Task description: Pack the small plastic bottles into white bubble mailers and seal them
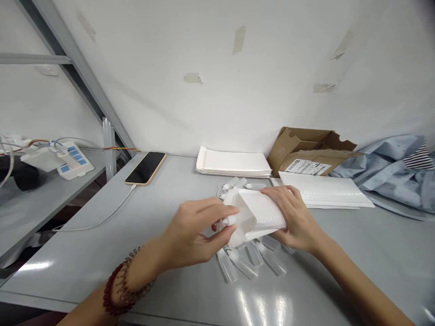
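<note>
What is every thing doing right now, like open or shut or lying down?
Envelope: open, held in right hand.
Bottle: pinched in left hand, at the envelope's mouth.
Loose bottles: lying flat on table.
Phone: screen dark, cable plugged in.
Box: open, flaps up.
Envelope stack: lying flat.
Cloth: crumpled.

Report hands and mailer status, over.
Right hand holds white padded mailer. Left hand pinches small tube at its mouth. Loose clear tubes beneath.

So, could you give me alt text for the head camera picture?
Over a grey table, the right hand holds a white padded envelope while the left hand pinches a small clear bottle at its mouth. More clear bottles lie beneath.
</note>
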`<state>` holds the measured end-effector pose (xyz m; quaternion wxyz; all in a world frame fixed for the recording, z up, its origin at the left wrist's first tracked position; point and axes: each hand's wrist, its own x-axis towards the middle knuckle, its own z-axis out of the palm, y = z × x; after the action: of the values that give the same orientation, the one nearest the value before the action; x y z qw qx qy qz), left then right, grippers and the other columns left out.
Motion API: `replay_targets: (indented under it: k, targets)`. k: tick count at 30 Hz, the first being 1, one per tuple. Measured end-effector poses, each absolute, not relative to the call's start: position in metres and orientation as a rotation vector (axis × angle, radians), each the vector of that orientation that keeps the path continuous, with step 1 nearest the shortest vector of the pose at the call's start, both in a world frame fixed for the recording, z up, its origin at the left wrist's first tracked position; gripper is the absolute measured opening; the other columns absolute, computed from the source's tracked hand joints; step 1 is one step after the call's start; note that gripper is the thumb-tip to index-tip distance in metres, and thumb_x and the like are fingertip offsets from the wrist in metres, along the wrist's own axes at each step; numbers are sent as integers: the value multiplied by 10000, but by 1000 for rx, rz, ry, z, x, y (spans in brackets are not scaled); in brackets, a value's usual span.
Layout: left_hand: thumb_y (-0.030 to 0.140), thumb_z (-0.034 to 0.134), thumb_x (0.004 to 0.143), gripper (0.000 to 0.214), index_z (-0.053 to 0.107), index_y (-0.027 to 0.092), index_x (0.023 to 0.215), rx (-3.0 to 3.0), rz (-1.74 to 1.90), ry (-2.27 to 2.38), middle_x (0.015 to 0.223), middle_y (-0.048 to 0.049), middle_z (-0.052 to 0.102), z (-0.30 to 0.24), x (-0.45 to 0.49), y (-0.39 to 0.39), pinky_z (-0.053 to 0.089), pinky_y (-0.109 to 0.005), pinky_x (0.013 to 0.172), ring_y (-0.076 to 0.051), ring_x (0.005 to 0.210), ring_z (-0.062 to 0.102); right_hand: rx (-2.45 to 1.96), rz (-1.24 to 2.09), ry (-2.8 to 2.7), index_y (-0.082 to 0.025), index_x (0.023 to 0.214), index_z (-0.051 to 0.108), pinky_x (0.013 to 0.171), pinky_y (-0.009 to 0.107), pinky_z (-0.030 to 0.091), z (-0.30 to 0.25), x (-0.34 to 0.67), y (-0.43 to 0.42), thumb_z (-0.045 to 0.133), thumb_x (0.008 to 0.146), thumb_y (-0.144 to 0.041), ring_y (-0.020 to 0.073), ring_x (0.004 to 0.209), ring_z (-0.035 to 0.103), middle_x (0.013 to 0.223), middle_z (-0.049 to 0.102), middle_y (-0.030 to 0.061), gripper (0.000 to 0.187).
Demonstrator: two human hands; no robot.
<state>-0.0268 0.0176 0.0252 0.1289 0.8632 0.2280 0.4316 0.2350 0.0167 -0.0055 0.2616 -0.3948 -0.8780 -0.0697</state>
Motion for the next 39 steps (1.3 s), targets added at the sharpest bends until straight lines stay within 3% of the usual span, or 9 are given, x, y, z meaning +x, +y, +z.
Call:
replay_targets:
  k: [5, 7, 12, 21, 25, 28, 31, 34, 39]
  targets:
    - [89, 511, 876, 166, 573, 135, 1023, 2932, 1242, 706, 974, -81, 692, 6, -18, 21, 520, -214, 648, -140, 811, 650, -1152, -242, -2397, -159, 1255, 352, 886, 479, 313, -7, 224, 11, 488, 686, -187, 299, 1005, 527, 1126, 579, 147, 586]
    - [91, 491, 885, 107, 586, 122, 922, 2984, 1257, 822, 884, -84, 691, 6, -16, 22, 506, -228, 611, -149, 754, 638, -1179, -250, -2394, -158, 1254, 354, 883, 475, 316, -9, 220, 9, 476, 679, -173, 301, 1009, 528, 1126, 580, 149, 588]
    - [53, 391, 880, 242, 562, 145, 735, 3049, 1044, 910, 676, -57, 601, 5, -12, 22, 445, -263, 568, -159, 624, 511, -1246, -319, -2402, -151, 1244, 379, 874, 479, 317, -13, 211, 5, 481, 678, -144, 312, 985, 526, 1113, 584, 160, 575]
    - [22, 360, 789, 312, 413, 170, 521, 2373, 668, 714, 517, 26, 435, 17, -9, 18, 329, -229, 498, -98, 516, 376, -1196, -343, -2462, -105, 1245, 385, 855, 471, 320, -9, 207, -1, 461, 662, -132, 299, 950, 511, 1080, 576, 159, 588]
    - [70, 429, 836, 246, 610, 171, 704, 2283, 997, 789, 688, -4, 616, 21, -14, 20, 459, -228, 618, -114, 637, 551, -1225, -351, -2456, -114, 1249, 381, 858, 477, 317, -1, 217, 1, 466, 665, -174, 306, 970, 508, 1096, 568, 160, 593]
    - [195, 576, 820, 128, 638, 184, 931, 2067, 1342, 1102, 877, -37, 666, 21, -16, 25, 511, -256, 680, -145, 754, 611, -1297, -372, -2408, -135, 1260, 371, 839, 483, 329, 4, 225, 4, 472, 671, -217, 317, 961, 506, 1096, 567, 160, 603]
    - [327, 618, 795, 153, 620, 175, 803, 1833, 999, 1256, 717, -3, 633, 21, -16, 30, 467, -216, 512, -126, 603, 583, -1334, -331, -2405, -161, 1287, 356, 850, 497, 339, 4, 228, 5, 478, 685, -237, 321, 980, 511, 1130, 566, 159, 619]
    - [346, 536, 836, 344, 457, 170, 552, 1658, 652, 1207, 464, 49, 485, 18, -13, 30, 347, -186, 406, -84, 426, 466, -1323, -326, -2459, -129, 1330, 330, 912, 547, 320, 0, 221, 3, 484, 710, -240, 354, 1125, 474, 1267, 503, 207, 648]
    - [325, 520, 834, 399, 352, 174, 504, 1521, 681, 1168, 409, 60, 418, 8, -7, 28, 270, -183, 382, -71, 388, 418, -1035, -532, -2528, -23, 1345, 337, 993, 565, 283, -11, 197, -10, 426, 761, -97, 335, 1311, 346, 1361, 450, 244, 595]
